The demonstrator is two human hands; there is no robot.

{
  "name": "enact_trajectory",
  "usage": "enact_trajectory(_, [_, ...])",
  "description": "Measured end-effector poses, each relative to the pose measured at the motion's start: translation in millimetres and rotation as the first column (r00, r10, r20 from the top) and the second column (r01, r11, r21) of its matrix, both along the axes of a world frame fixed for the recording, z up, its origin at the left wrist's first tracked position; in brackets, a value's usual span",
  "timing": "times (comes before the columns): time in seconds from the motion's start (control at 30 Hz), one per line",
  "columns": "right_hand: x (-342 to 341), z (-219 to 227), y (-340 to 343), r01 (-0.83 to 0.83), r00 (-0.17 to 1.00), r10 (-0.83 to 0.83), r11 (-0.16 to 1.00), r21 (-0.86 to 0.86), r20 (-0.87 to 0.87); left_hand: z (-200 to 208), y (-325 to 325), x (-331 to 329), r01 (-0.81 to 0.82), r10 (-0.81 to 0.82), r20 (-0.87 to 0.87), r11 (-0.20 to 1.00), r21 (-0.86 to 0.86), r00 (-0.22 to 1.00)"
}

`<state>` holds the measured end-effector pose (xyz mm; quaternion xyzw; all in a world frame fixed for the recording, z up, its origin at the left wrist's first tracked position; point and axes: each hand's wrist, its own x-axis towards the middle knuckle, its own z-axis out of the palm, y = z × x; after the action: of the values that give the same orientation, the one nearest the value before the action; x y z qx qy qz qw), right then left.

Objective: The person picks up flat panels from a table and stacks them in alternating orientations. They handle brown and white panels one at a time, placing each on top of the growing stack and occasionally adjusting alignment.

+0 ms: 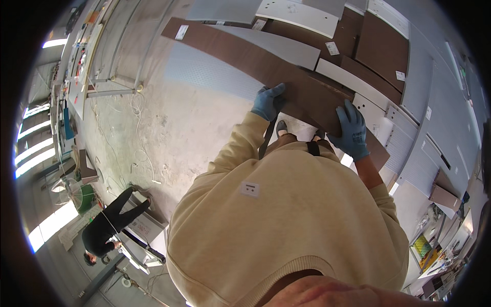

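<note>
A long dark brown board (240,55) stretches across in front of me, from the far left down to the right at waist height. A white label sticks to its far left end. My left hand (268,102), in a blue glove, grips the board's near edge around its middle. Closer to the right end, my right hand (351,130), gloved the same way, is closed on the board with its fingers over the top face. Both thumbs and the board's underside are partly hidden.
Beyond the board lie stacked brown panels (382,48), white panels (300,15) and grey panels (434,94). Cables (138,110) trail over the concrete floor (169,130) at left. A co-worker in black (105,225) bends over equipment at lower left. A metal-framed table (92,56) stands far left.
</note>
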<state>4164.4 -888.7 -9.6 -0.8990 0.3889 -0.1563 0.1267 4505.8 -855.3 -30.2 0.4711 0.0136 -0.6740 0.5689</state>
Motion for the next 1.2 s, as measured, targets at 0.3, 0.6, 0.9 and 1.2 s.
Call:
enact_trajectory(0.3, [28.3,-38.9,-14.7,-0.182,0.982,0.185,0.98,0.084,-0.035,-58.5,52.9,23.9,-0.164,0.161,-0.144,0.986,-0.009,0.976])
enact_trajectory(0.6, [18.6,-58.5,-17.3,-0.196,0.964,0.22,0.967,0.16,-0.15,-159.2,78.9,32.4,0.249,-0.09,0.59,0.949,-0.194,0.803])
enact_trajectory(0.9, [10.4,-70.2,-9.4,-0.17,0.971,0.195,0.97,0.173,-0.137,-128.6,59.9,26.1,0.039,-0.026,-0.112,0.992,0.118,0.993])
enact_trajectory(1.2, [14.0,-82.9,-20.1,-0.225,0.969,0.235,0.966,0.127,-0.072,-123.8,61.5,21.6,-0.073,0.088,-0.129,0.99,0.118,0.988])
